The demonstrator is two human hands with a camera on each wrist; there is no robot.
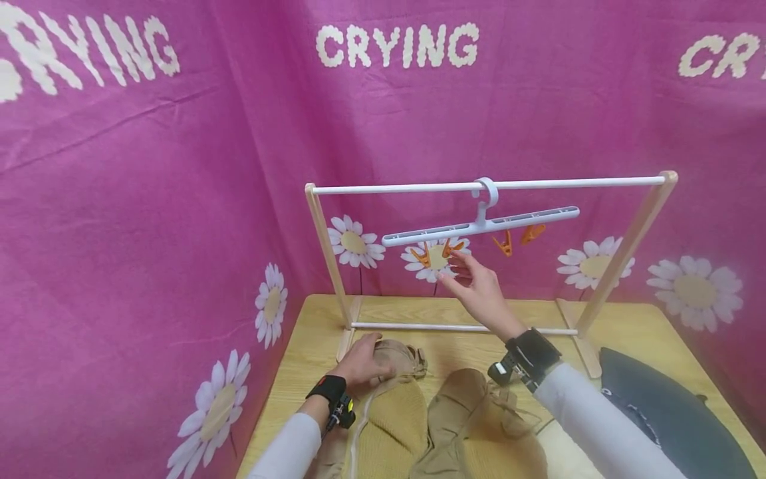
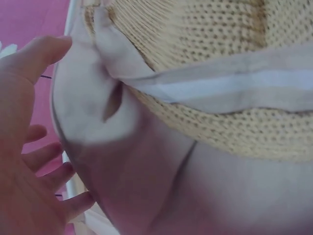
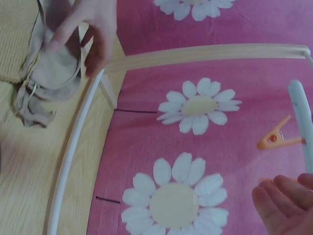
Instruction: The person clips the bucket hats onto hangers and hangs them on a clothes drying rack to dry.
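Note:
My left hand (image 1: 362,362), fingers spread, is at the far edge of a beige piece of cloth and open knit (image 1: 391,412) lying on the table. The left wrist view shows its thumb and fingertips along the cloth rim (image 2: 83,122). My right hand (image 1: 479,293) is raised, thumb and fingers apart, fingertips right at an orange clip (image 1: 451,248) under a pale blue hanger (image 1: 431,234). In the right wrist view, its fingers partly hide that clip, while another orange clip (image 3: 276,139) stands out beside them.
The hanger hooks over the white top rod (image 1: 395,189) of a wooden-legged rack (image 1: 628,253). More orange clips (image 1: 504,243) hang at its right half. A second beige cloth-and-knit piece (image 1: 503,439) lies at the front; a dark grey brimmed piece (image 1: 670,406) lies right. Pink curtain (image 1: 269,166) surrounds the table.

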